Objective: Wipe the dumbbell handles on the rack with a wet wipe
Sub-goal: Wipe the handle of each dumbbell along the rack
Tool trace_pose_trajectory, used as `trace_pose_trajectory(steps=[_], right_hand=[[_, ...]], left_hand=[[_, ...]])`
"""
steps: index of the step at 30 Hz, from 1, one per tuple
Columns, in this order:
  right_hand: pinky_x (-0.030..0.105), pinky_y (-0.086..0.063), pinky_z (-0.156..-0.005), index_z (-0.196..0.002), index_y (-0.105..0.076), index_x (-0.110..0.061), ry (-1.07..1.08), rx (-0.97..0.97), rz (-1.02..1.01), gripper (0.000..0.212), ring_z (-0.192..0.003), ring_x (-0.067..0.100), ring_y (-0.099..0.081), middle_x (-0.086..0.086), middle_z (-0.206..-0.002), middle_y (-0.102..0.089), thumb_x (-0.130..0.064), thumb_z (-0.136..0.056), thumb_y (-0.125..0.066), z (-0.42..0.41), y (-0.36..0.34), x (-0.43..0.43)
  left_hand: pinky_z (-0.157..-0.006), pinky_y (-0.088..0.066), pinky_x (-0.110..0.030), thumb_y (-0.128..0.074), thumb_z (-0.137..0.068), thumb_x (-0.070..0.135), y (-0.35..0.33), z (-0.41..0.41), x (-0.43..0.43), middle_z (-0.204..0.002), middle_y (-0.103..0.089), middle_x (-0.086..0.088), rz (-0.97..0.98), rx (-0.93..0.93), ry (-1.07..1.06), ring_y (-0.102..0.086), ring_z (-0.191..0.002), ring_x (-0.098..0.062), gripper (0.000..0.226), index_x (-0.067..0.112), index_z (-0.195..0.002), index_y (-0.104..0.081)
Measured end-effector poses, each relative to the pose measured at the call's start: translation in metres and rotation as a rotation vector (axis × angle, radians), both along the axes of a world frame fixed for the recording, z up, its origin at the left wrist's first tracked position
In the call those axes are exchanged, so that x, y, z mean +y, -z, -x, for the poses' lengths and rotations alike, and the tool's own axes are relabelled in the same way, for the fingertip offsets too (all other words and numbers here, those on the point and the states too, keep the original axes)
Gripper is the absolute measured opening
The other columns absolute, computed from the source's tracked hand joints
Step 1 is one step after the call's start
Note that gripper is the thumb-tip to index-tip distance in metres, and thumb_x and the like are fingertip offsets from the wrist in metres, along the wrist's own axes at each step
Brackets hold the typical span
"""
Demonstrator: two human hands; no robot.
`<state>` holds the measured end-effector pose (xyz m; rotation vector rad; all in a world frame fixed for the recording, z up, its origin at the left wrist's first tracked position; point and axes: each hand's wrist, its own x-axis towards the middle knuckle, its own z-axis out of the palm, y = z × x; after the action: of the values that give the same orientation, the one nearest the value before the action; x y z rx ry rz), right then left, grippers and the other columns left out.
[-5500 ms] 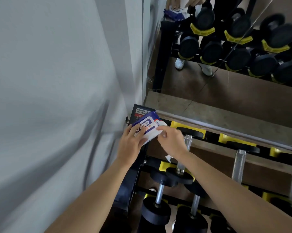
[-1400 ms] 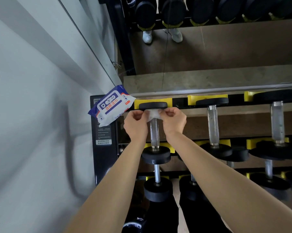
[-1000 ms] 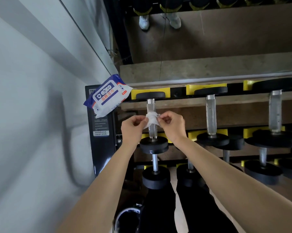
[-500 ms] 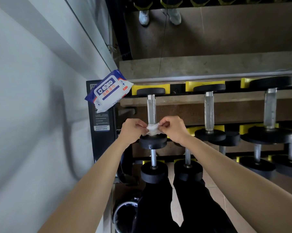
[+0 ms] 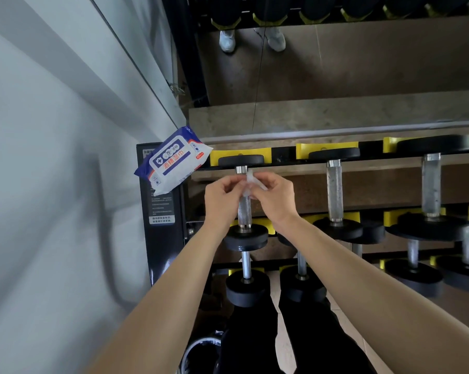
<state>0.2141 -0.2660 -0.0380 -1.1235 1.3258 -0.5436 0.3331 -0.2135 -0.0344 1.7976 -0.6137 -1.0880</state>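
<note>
Dumbbell handle (image 5: 244,211) on the far left of the top tier, and that's where the action is: a knurled steel bar running away from the camera between two black plates, lying across the rack (image 5: 282,155) in yellow cradles (image 5: 260,152). Both hands are up at its far end. Left hand (image 5: 222,197), fingers curled, pinches one side of the wet wipe (image 5: 251,182); right hand (image 5: 275,198) pinches the other. The white wipe is bunched between them, pressed to the bar just below the far plate (how far it wraps round the underside, can't tell). Below the hands the handle is bare, knurling showing down to the near plate.

Wipe packet (image 5: 172,163), blue and white, perches on the rack's top left corner, overhanging a black post with a printed label (image 5: 162,209), just left of the hands. To the right, two more handles (image 5: 334,190) (image 5: 430,184) lie on the same tier, uncovered, well apart from the hands. More dumbbells sit on the lower tier beneath the forearms. Behind the rack a mirror (image 5: 336,63) shows brown floor and a pair of white shoes (image 5: 226,40); grey wall (image 5: 52,184) on the left.
</note>
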Motion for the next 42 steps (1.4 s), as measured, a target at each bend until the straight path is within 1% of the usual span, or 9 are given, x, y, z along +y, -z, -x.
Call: trace_pose_trajectory(steps=[3,7,11,17,19,25,31,37,42], right_hand=[[0.034,-0.063,-0.083,-0.104,-0.074,-0.017,0.131,0.042,-0.072,0.014,-0.090,0.016,-0.074,-0.001,-0.096,-0.075,-0.013,-0.090,-0.075,-0.001,0.003,-0.012],[0.028,-0.061,-0.083,-0.103,-0.072,-0.014,0.286,-0.067,-0.216,0.011,-0.086,0.013,-0.074,0.001,-0.097,-0.075,-0.012,-0.092,-0.073,-0.016,0.004,-0.023],[0.027,-0.056,-0.079,-0.101,-0.076,-0.016,0.031,0.139,-0.062,0.010,-0.082,0.010,-0.068,-0.005,-0.091,-0.074,-0.018,-0.092,-0.074,-0.007,0.008,-0.011],[0.036,-0.052,-0.098,-0.096,-0.077,-0.019,-0.565,0.381,-0.036,0.007,-0.091,0.003,-0.065,-0.008,-0.096,-0.073,-0.018,-0.090,-0.074,0.041,0.017,0.018],[0.036,-0.052,-0.099,-0.096,-0.077,-0.018,-0.646,0.409,0.008,0.007,-0.090,0.002,-0.063,-0.009,-0.096,-0.072,-0.018,-0.090,-0.075,0.044,0.011,0.012],[0.029,-0.060,-0.079,-0.093,-0.072,-0.019,-0.203,0.157,0.054,0.015,-0.083,0.010,-0.070,-0.005,-0.088,-0.073,-0.014,-0.083,-0.082,0.026,-0.012,0.005],[0.029,-0.060,-0.090,-0.103,-0.077,-0.015,-0.178,-0.001,0.019,0.018,-0.092,0.006,-0.073,-0.006,-0.096,-0.078,-0.005,-0.087,-0.075,0.015,-0.016,0.014],[0.031,-0.055,-0.093,-0.125,-0.066,-0.021,-0.173,0.267,0.121,0.039,-0.101,0.007,-0.063,-0.007,-0.122,-0.064,-0.009,-0.088,-0.071,0.013,-0.001,0.011],[0.028,-0.054,-0.090,-0.145,-0.051,-0.022,-0.351,0.280,0.110,0.060,-0.102,0.009,-0.064,-0.011,-0.130,-0.057,-0.021,-0.090,-0.074,0.015,0.011,0.026]], left_hand=[[-0.083,-0.061,-0.029,-0.058,-0.099,0.001,-0.001,0.001,0.008,-0.098,-0.077,0.003,0.008,0.015,-0.062,-0.073,-0.092,-0.014,0.027,0.018,-0.108,-0.077],[-0.088,-0.062,-0.039,-0.068,-0.094,0.007,0.008,-0.003,0.015,-0.098,-0.077,0.002,-0.051,0.016,-0.162,-0.074,-0.094,-0.015,0.020,0.018,-0.109,-0.074],[-0.091,-0.061,-0.045,-0.070,-0.094,0.011,0.009,-0.001,0.021,-0.100,-0.078,0.000,-0.059,0.059,-0.096,-0.075,-0.096,-0.018,0.018,0.016,-0.110,-0.076],[-0.096,-0.058,-0.046,-0.070,-0.092,0.009,0.013,0.000,0.030,-0.106,-0.076,0.010,-0.098,-0.032,-0.030,-0.071,-0.104,-0.012,0.029,0.028,-0.113,-0.076],[-0.096,-0.058,-0.046,-0.071,-0.091,0.007,0.012,0.003,0.034,-0.104,-0.077,0.011,-0.098,-0.033,-0.026,-0.071,-0.102,-0.010,0.029,0.028,-0.111,-0.076],[-0.092,-0.060,-0.047,-0.071,-0.095,0.014,0.000,0.011,0.050,-0.103,-0.077,0.003,-0.005,-0.016,0.025,-0.073,-0.097,-0.018,0.022,0.017,-0.116,-0.075],[-0.088,-0.062,-0.046,-0.072,-0.094,0.016,-0.006,0.002,0.038,-0.097,-0.079,0.003,-0.009,-0.074,-0.064,-0.075,-0.092,-0.016,0.017,0.020,-0.110,-0.078],[-0.095,-0.059,-0.043,-0.073,-0.090,0.016,0.003,-0.012,-0.010,-0.089,-0.078,0.006,-0.085,0.102,-0.387,-0.074,-0.093,-0.013,0.013,0.028,-0.088,-0.079],[-0.091,-0.059,-0.046,-0.063,-0.095,0.016,0.017,-0.008,-0.014,-0.082,-0.076,-0.003,-0.181,0.028,-0.200,-0.072,-0.087,-0.022,0.021,0.020,-0.079,-0.077]])
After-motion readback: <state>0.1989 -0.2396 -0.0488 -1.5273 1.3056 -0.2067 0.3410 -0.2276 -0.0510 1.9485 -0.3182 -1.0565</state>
